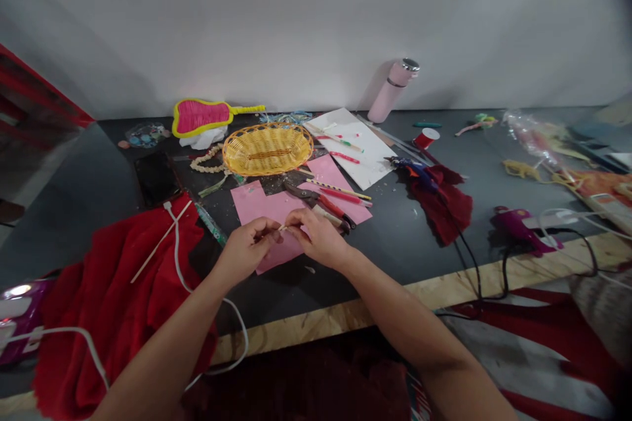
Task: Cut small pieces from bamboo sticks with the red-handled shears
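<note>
My left hand (251, 247) and my right hand (318, 237) meet over pink paper (249, 200) near the table's front edge. Both are closed in a pinch on a small pale piece (283, 228); its kind is too small to make out. Just beyond my right hand lie pliers with red handles (332, 205), partly hidden by a beige roll-like piece. A dotted pencil (340, 189) and a red pen-like stick (345, 195) rest across the pink sheets. Behind them stands a yellow oval wicker basket (266, 152).
Red cloth (123, 276) with a white cable and a thin stick lies left, near a black phone (157, 177). A pink bottle (392, 92) stands by the wall. White paper (368, 168), a red thread spool (425, 138), dark red cloth (447, 207) and a purple power strip (526, 230) lie right.
</note>
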{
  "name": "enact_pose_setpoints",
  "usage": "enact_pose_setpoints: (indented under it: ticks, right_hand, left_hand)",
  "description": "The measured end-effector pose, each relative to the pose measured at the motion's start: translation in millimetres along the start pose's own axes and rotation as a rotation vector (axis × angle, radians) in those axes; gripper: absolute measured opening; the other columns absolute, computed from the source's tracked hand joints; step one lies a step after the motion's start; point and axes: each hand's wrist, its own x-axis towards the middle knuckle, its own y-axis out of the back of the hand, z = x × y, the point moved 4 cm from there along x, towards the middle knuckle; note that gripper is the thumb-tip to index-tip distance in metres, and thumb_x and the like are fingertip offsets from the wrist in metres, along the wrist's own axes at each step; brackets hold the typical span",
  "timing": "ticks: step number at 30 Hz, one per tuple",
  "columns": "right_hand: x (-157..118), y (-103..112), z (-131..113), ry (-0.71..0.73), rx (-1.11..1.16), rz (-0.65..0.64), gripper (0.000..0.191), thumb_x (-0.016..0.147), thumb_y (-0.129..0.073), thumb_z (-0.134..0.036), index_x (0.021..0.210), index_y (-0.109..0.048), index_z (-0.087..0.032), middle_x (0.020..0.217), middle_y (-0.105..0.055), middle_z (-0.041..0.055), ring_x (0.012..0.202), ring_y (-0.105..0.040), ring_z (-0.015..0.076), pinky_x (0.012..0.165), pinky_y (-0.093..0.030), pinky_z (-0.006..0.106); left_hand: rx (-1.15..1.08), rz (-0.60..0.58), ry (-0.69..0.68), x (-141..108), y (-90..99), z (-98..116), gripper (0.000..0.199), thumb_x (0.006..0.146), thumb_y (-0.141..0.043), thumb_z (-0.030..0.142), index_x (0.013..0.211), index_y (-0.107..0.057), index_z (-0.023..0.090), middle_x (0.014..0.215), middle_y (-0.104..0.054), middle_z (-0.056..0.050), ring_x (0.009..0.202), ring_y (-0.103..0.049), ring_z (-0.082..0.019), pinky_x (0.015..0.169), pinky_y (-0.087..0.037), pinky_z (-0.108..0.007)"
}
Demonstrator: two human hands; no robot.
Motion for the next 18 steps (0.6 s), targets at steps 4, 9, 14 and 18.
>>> enact_pose_setpoints:
  ticks: [4,9,14,18]
  right_hand:
    - [-1.0,-0.6,-1.9,0.040,0.009,-0.008,0.016,0.088,-0.044,-0.014,0.101,-0.052,-0.018,0.098,-0.064,0.0072,0.094,-0.060,0.0167,0.084,-0.048,0.031]
    - [-1.4,-1.2,-2.1,0.068,0.011,-0.008,0.016,0.090,-0.045,-0.015,0.103,-0.052,-0.018,0.100,-0.065,0.0080,0.096,-0.060,0.0175,0.084,-0.049,0.033]
    - [-1.0,-0.2,-4.8,0.106,0.030,0.039,0.014,0.089,-0.047,-0.014,0.101,-0.053,-0.018,0.097,-0.066,0.0083,0.093,-0.061,0.0183,0.083,-0.050,0.033]
    - [-1.3,1.4,-6.9,0.098,0.055,0.081,0.013,0.088,-0.049,-0.013,0.099,-0.054,-0.019,0.094,-0.066,0.0071,0.091,-0.062,0.0180,0.082,-0.051,0.033]
  left_hand:
    - [0.066,-0.004,-0.023,-0.4,0.2,3.0,0.021,0.083,-0.054,0.033,0.094,-0.064,0.019,0.077,-0.070,-0.003,0.057,-0.059,-0.013,0.052,-0.043,-0.021]
    - [0.124,-0.002,-0.025,-0.8,0.8,5.1,0.023,0.083,-0.054,0.037,0.094,-0.064,0.019,0.077,-0.071,-0.003,0.064,-0.063,-0.015,0.053,-0.043,-0.021]
    - [0.198,-0.002,-0.053,-2.4,0.3,7.0,0.021,0.086,-0.050,0.038,0.091,-0.062,0.020,0.076,-0.070,0.001,0.060,-0.059,-0.012,0.055,-0.042,-0.020]
    - [0.264,0.008,-0.080,-4.5,-1.7,10.4,0.017,0.087,-0.049,0.034,0.089,-0.060,0.021,0.078,-0.069,0.002,0.063,-0.059,-0.012,0.059,-0.042,-0.021]
